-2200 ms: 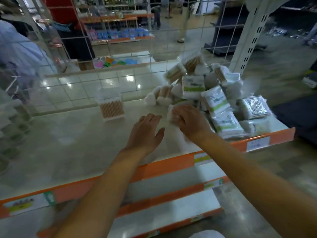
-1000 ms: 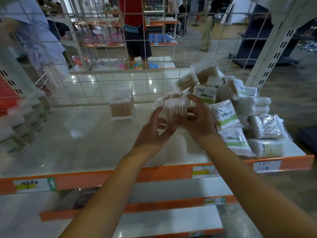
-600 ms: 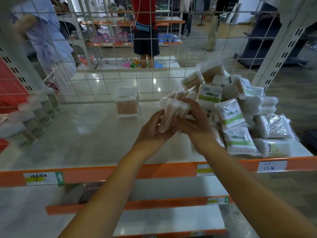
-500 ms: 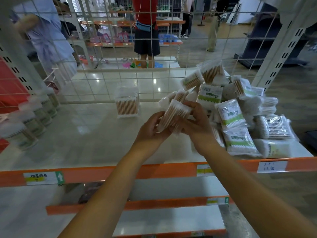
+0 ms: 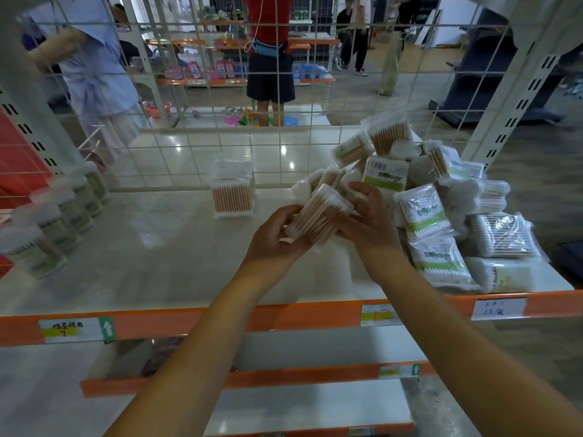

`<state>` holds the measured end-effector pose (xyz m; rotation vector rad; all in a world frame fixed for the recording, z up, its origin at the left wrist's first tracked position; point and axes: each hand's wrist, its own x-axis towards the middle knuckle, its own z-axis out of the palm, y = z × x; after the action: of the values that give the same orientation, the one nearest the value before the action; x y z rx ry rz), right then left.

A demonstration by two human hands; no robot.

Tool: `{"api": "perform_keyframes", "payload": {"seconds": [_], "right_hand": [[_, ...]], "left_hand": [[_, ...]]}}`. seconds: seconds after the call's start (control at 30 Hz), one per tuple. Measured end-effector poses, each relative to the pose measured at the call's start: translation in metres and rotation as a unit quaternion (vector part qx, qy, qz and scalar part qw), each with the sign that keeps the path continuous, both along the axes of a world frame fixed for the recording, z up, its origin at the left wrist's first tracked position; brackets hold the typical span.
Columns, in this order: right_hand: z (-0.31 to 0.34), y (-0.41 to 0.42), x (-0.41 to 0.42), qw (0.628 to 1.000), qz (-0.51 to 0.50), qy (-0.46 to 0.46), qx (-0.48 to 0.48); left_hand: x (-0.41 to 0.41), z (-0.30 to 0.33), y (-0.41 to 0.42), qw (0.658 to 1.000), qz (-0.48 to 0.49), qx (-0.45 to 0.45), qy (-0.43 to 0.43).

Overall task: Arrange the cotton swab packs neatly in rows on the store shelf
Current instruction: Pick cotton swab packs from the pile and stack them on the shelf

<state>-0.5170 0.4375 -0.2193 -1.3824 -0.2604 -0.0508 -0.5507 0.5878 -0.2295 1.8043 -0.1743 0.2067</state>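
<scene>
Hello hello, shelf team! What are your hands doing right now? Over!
Left hand and right hand both grip one swab pack above the shelf. One pack stands at the back. Messy pile on the right, unsorted.

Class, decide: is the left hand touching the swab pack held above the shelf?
Touching. The head view shows the left hand with fingers curled against the swab pack; the right hand grips its other side.

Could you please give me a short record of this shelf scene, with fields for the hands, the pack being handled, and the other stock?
left hand: grips the lower end of the held pack
right hand: grips its upper side
held pack: clear, wooden-stemmed swabs, tilted, above the shelf
placed pack: upright near the wire back
unsorted pile: heaped at the right end
shelf: white, orange front edge
round tubs: row at left
</scene>
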Motion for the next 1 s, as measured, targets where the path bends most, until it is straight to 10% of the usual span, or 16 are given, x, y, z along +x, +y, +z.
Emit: {"api": "perform_keyframes", "payload": {"seconds": [0.33,1.0], "right_hand": [[-0.002,0.005,0.005,0.999,0.03,-0.027,0.026],[-0.028,0.095,-0.039,0.911,0.051,-0.096,-0.399]], "left_hand": [[-0.005,0.001,0.005,0.999,0.031,-0.044,-0.007],[-0.035,-0.007,0.091,0.991,0.115,0.02,-0.06]]}}
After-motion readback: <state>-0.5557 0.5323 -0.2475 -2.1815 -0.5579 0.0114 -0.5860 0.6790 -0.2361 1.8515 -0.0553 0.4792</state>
